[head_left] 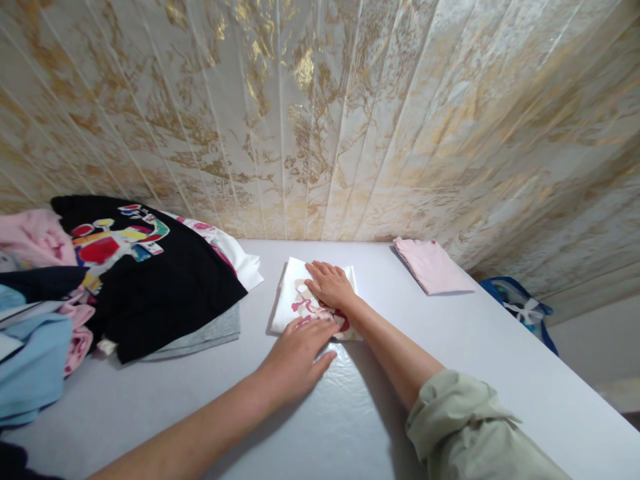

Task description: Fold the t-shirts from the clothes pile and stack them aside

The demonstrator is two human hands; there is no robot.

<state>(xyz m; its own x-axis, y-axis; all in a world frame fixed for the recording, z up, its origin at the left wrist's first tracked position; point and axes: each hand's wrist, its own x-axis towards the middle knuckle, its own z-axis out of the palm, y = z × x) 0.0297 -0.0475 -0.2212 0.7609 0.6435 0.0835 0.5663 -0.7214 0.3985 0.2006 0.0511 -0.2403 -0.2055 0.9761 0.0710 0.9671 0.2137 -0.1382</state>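
Observation:
A small folded white garment (296, 297) with a pink and red print lies in the middle of the grey table (500, 373). My right hand (331, 285) rests flat on top of it, fingers stretched out toward the wall. My left hand (296, 360) lies palm down at the garment's near edge, its fingertips on the fabric and fingers extended. Neither hand grips anything.
A heap of unfolded clothes fills the table's left side, topped by a black printed shirt (160, 280), with pink (35, 237) and light blue (30, 363) pieces. A folded pink garment (433, 265) lies at the back right. A blue bag (523, 307) sits beyond the right edge. A marbled wall stands behind.

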